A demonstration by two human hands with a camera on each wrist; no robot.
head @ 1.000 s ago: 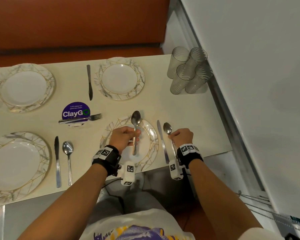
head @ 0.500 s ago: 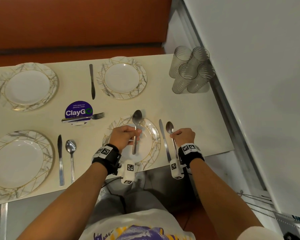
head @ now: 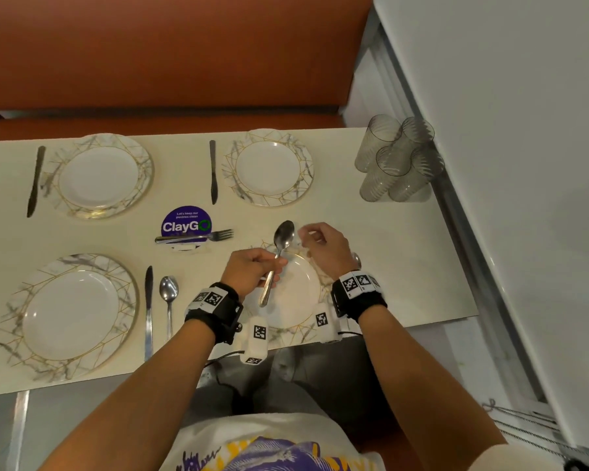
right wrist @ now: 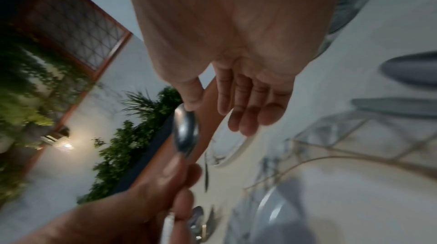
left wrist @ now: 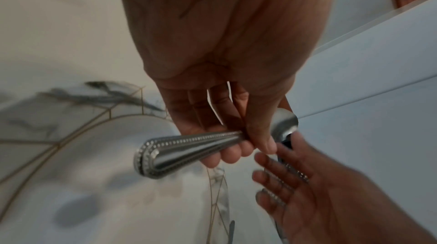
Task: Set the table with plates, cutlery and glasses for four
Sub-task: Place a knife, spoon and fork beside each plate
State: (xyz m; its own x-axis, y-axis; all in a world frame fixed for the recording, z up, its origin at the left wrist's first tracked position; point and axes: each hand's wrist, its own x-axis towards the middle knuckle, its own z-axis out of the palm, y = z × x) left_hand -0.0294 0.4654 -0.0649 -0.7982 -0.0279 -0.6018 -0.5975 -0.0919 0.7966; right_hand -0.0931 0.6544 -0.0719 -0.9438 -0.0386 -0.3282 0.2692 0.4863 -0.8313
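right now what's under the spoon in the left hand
The spoon, held in the left hand's grip, is above the near right plate; its bowl reaches past the plate's far rim. The right hand and both wrists cover parts of that plate.

Round purple ClayGo sticker (head: 186,224) on the tabletop, orange-brown bench (head: 170,52) behind, white wall (head: 510,113) at right

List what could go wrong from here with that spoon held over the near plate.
1. The left hand grips the spoon mid-handle above the near right plate; the open right hand is close to its bowl, so a fumbled handover might drop it onto the plate.
2. Carrying it to a far setting, an arm may brush the clustered glasses at the table corner.
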